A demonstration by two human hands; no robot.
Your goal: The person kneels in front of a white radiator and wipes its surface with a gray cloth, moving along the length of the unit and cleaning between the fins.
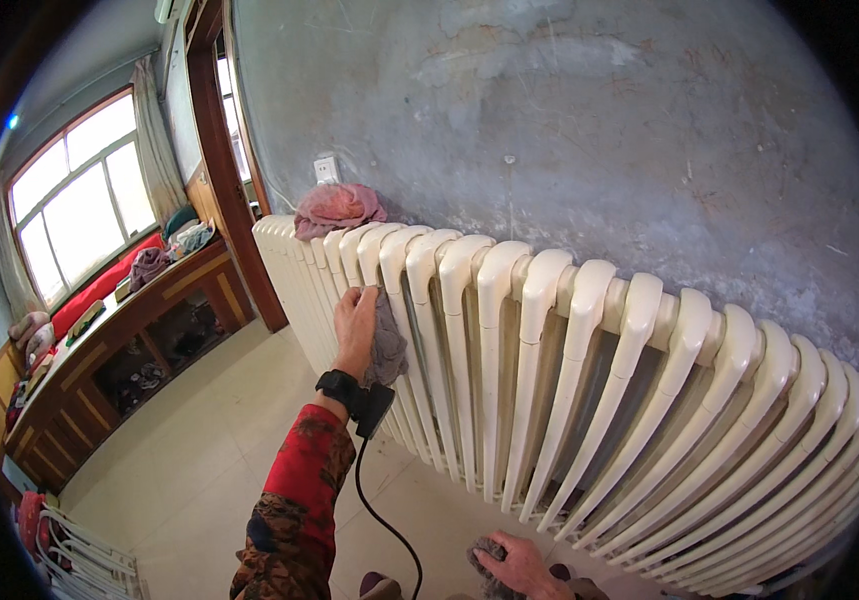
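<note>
A long cream-coloured column radiator [500, 274] runs along the wall from left to right. My left hand [356, 324] grips a grey cloth [388, 341] against the front of its columns, left of the middle. The wrist carries a black strap with a small device and a cable hanging down. Low in the view, near the foot of the radiator, my right hand [521, 562] holds another grey-brown cloth [488, 559], crumpled. A pink cloth [339, 210] lies bunched on top of the radiator towards its far left end.
Behind the radiator stands a stained grey wall [549, 112] with a white socket [326, 170]. A wooden door frame [230, 165] is at the left. Under the window, a wood-panelled cabinet [129, 337] holds cloths and other things. A white metal rack [91, 551] stands at the lower left.
</note>
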